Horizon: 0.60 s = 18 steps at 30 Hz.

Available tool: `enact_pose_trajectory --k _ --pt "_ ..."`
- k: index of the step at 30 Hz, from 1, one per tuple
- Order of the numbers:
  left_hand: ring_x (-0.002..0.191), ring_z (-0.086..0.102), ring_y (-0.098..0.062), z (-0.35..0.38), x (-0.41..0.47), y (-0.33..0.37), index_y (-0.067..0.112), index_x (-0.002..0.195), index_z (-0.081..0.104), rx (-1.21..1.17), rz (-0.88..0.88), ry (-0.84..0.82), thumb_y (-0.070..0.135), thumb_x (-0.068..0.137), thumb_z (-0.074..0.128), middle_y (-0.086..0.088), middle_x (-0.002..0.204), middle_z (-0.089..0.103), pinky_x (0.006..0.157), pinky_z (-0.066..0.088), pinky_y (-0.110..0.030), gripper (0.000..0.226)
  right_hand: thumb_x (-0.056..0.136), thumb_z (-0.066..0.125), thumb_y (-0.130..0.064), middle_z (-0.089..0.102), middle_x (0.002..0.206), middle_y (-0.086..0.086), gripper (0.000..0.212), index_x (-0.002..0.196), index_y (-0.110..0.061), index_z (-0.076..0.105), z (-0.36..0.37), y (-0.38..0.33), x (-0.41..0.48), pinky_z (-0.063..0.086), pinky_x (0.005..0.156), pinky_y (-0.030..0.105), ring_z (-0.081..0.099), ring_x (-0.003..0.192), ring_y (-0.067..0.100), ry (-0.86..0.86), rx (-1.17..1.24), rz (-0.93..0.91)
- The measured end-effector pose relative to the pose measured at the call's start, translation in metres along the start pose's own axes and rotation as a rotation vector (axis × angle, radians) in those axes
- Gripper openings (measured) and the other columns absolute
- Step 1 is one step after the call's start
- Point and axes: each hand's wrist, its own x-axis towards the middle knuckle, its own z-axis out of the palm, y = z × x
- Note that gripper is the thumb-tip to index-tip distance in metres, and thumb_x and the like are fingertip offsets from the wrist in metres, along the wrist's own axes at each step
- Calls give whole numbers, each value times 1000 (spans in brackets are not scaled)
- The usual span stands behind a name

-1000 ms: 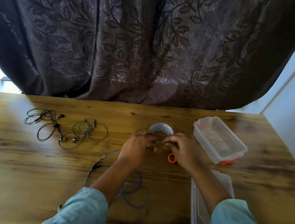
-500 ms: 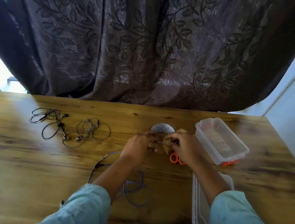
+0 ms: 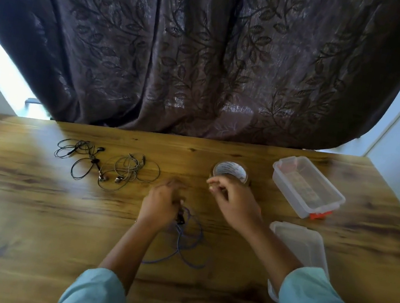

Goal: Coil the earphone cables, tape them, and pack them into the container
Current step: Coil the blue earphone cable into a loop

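Observation:
A blue earphone cable [image 3: 187,244] lies loosely looped on the wooden table, near the front. My left hand [image 3: 162,203] is down on its upper end, fingers closed around the dark plug part. My right hand [image 3: 232,201] hovers just in front of the brown tape roll [image 3: 231,173], fingertips pinched on what looks like a small clear piece of tape. The open clear container [image 3: 292,178] with an orange latch stands to the right. Its lid [image 3: 302,245] lies nearer me, partly under my right forearm.
Two more uncoiled earphones lie at the left: a black pair [image 3: 78,157] and a grey pair [image 3: 132,171], touching each other. A dark leaf-patterned curtain [image 3: 209,60] hangs behind the table's far edge. A wall runs along the right side.
Both hands left the tape roll. The left hand dropped toward me onto the blue cable, and the right hand pulled slightly back. The orange scissors are no longer in sight.

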Motion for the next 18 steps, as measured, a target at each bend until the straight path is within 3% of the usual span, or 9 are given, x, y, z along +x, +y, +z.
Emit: enact_pose_trajectory --k 2,5,8,11,14,16,18 --pt "111 57 -20 -7 -10 -18 29 115 63 -26 -112 26 22 85 62 4 124 58 89 50 -39 30 96 53 -27 69 103 -6 21 114 -25 64 17 -14 -2 51 64 21 60 77 -2 -90 -17 -41" --pt "121 47 -28 -15 -24 -41 27 126 54 5 -276 -8 37 90 54 -3 130 54 98 42 -40 37 94 56 -29 66 106 -1 24 116 -21 62 44 -25 -3 43 65 23 59 86 9 -223 -40 -1" --pt "127 39 -31 -20 -36 -51 27 134 45 40 -328 -40 48 85 60 -6 134 47 102 36 -42 55 92 59 -35 58 117 -2 38 127 -22 54 62 -27 -3 42 77 25 57 101 14 -283 -67 61" --pt "127 39 -32 -27 -43 -54 23 135 45 32 -326 -53 44 79 70 -8 133 47 104 35 -40 65 87 63 -42 45 136 0 55 136 -25 45 75 -25 -1 44 97 38 47 122 25 -362 -221 71" --pt "118 50 -28 -32 -47 -54 20 124 54 89 -299 -77 30 78 71 -5 123 56 94 42 -35 50 86 65 -41 39 139 1 58 137 -25 43 83 -25 0 42 99 41 44 124 29 -344 -303 95" --pt "107 57 -26 -34 -47 -51 17 111 59 116 -322 -66 23 81 66 -6 114 61 79 45 -32 31 89 63 -36 40 137 1 52 136 -25 44 88 -26 2 43 97 40 45 121 29 -301 -283 118" --pt "104 59 -28 -37 -46 -49 16 108 59 154 -317 -82 21 86 59 -8 112 60 77 46 -33 23 93 58 -30 44 134 1 42 132 -24 46 91 -27 5 43 95 38 48 119 26 -266 -257 126"
